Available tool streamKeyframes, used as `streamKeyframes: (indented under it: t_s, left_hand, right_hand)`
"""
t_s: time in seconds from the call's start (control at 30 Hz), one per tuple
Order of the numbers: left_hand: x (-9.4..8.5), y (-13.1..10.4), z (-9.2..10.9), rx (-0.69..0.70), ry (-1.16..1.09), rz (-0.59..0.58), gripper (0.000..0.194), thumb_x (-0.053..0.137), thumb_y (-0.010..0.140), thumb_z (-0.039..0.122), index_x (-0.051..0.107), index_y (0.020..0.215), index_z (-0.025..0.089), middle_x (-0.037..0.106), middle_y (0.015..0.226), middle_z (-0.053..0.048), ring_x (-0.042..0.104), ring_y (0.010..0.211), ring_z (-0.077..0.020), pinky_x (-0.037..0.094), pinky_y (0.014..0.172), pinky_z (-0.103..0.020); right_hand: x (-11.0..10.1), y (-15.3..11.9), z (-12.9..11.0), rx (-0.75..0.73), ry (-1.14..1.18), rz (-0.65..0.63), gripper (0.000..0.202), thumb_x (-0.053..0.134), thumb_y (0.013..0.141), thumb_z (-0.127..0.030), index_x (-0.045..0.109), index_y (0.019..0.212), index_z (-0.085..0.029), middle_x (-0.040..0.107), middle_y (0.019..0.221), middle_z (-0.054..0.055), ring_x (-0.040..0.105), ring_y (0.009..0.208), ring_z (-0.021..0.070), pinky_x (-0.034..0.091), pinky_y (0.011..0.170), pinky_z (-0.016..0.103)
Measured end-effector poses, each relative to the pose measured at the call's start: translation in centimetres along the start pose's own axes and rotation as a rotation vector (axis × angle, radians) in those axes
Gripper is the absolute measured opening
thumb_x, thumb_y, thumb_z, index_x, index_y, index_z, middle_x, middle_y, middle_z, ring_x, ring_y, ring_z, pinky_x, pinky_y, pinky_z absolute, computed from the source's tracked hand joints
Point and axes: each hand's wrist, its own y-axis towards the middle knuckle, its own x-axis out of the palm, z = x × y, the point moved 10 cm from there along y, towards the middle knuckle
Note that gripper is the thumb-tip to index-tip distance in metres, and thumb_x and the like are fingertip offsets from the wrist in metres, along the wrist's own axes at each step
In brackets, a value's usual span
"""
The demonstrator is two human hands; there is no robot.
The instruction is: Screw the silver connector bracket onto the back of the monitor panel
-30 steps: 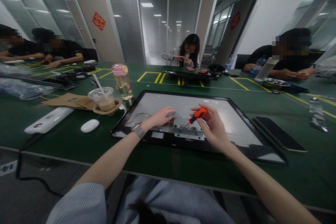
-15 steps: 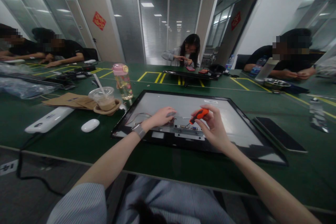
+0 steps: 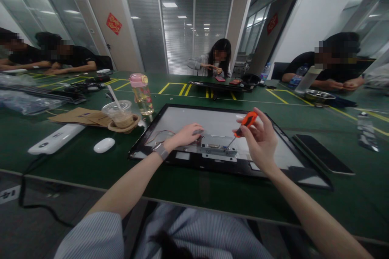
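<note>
Green table (image 3: 182,188) has a strip of room along its near edge; display panel (image 3: 219,125) lies flat behind that; left hand (image 3: 188,134) is beside the metal bracket (image 3: 219,152), can't tell its grip; right hand (image 3: 261,139) pinches the screwdriver (image 3: 247,123), tip at the bracket.

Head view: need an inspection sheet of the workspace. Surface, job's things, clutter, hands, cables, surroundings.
Surface: green table, yellow lines on its far part.
Job's things: screen panel lying flat, metal bracket at its near side; orange-and-black screwdriver tilted, tip at the bracket, contact unclear.
Clutter: drink cup, pink-lidded bottle, paper bag, long white device at left; black slab at right.
Hands: right hand grips the screwdriver; left hand by the bracket's left end, fingertips partly hidden.
Cables: black cable from the white device hangs off the near edge; thin wires on the panel.
Surroundings: people seated opposite; glass partition behind.
</note>
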Motion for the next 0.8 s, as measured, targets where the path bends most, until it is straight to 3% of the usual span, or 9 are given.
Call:
streamKeyframes:
  t_s: [0.27, 0.8]
  left_hand:
    - [0.16, 0.00, -0.22, -0.010, -0.011, -0.002, 0.034, 0.055, 0.096, 0.016, 0.068, 0.127, 0.019, 0.062, 0.138, -0.011, 0.060, 0.129, -0.0247, 0.045, 0.117, -0.042]
    - [0.18, -0.03, -0.39, -0.006, -0.035, -0.003, 0.033, 0.056, 0.097, 0.018, 0.068, 0.127, 0.021, 0.062, 0.138, -0.010, 0.060, 0.129, -0.0237, 0.045, 0.117, -0.043]
  right_hand:
    - [-1.00, 0.34, -0.52, -0.094, -0.252, 0.084, 0.049, 0.074, 0.087, -0.025, 0.061, 0.134, -0.031, 0.067, 0.095, 0.000, 0.065, 0.060, 0.0144, 0.062, 0.054, 0.034]
    - [-0.47, -0.09, -0.61, -0.130, -0.323, 0.073, 0.043, 0.072, 0.089, -0.028, 0.060, 0.130, -0.028, 0.067, 0.090, -0.001, 0.063, 0.057, 0.0142, 0.059, 0.054, 0.034]
